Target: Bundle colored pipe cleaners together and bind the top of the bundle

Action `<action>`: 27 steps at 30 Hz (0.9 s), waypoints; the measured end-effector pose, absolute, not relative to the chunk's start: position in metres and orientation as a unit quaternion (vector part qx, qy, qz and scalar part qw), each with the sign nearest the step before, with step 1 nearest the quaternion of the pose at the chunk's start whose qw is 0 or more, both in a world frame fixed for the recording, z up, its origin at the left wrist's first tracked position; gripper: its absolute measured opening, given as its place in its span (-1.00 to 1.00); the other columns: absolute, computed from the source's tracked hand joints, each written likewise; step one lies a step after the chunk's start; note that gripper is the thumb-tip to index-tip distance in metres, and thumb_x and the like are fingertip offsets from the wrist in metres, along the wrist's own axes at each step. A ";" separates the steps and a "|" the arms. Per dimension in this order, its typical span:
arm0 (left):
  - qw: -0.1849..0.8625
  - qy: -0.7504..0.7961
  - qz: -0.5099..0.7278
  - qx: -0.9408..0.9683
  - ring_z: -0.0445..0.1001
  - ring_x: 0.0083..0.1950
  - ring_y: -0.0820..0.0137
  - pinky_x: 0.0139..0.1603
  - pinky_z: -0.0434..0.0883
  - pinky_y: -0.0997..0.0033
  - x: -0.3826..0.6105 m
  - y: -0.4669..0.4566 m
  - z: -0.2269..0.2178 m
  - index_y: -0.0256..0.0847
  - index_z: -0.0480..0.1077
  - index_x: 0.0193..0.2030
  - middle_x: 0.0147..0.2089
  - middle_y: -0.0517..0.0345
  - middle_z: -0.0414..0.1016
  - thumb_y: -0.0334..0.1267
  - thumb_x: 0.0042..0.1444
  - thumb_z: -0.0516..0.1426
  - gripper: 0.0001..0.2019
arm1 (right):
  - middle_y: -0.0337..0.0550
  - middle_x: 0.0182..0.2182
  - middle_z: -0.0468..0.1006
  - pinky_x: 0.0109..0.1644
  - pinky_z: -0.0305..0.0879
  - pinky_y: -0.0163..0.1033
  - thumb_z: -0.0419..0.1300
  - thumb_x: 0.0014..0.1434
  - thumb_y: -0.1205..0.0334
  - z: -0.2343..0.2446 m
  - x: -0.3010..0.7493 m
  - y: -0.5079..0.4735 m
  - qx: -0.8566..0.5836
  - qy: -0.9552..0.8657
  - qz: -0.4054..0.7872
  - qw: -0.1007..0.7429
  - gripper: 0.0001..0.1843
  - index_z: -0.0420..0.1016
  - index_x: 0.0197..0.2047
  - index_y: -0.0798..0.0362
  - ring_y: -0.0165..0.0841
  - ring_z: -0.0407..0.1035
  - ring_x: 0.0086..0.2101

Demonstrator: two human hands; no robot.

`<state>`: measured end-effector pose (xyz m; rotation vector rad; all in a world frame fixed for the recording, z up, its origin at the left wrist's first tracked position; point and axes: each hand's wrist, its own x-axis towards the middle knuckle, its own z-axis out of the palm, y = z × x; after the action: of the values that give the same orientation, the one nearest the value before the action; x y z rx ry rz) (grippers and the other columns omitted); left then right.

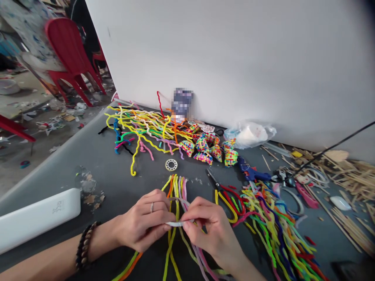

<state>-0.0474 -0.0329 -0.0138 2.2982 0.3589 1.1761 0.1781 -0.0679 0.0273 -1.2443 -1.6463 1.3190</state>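
Observation:
My left hand (145, 224) and my right hand (209, 228) meet over a bundle of pipe cleaners (175, 187) laid lengthwise on the dark table (96, 164). Both pinch a thin white strip (175, 223) stretched across the bundle, left fingers at one end, right fingers at the other. The bundle holds yellow, orange, pink and lilac strands and runs under my hands toward me. A ring sits on my left hand and a beaded bracelet (84, 246) on that wrist.
A tape roll (171, 164) lies just beyond the bundle. Wavy pipe cleaners (140, 127) and colourful woven pieces (209, 148) lie farther back. Scissors (222, 189), a blue glue gun (250, 171), a pipe cleaner heap (275, 222) and wooden sticks (351, 179) are right. A white box (38, 216) sits left.

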 end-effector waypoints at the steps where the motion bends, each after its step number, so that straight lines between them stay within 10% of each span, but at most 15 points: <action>1: 0.274 0.125 0.429 0.851 0.48 -0.21 0.26 -0.11 0.46 0.19 -0.047 -0.033 -0.014 -0.29 0.41 0.03 -0.30 -0.01 0.52 -0.40 0.38 0.03 -0.82 | -0.24 -0.45 0.49 -0.42 0.16 -0.32 0.29 0.12 0.31 0.026 0.178 -0.068 -0.484 -0.630 0.504 0.338 -0.86 0.72 -0.38 -0.02 -0.44 0.31 -0.46; 27: 0.335 0.116 0.376 0.856 0.46 -0.10 0.23 0.02 0.48 0.19 -0.046 -0.033 -0.010 -0.24 0.38 -0.02 -0.24 -0.04 0.51 -0.35 0.44 -0.04 -0.82 | -0.28 -0.50 0.48 -0.48 0.20 -0.35 0.35 0.05 0.33 0.028 0.170 -0.072 -0.495 -0.706 0.380 0.334 -0.86 0.55 -0.51 0.01 -0.47 0.32 -0.53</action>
<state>-0.0465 -0.0333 -0.0101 2.2332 0.3027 0.9813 0.1696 -0.0721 0.0282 -1.2929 -1.8427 0.9922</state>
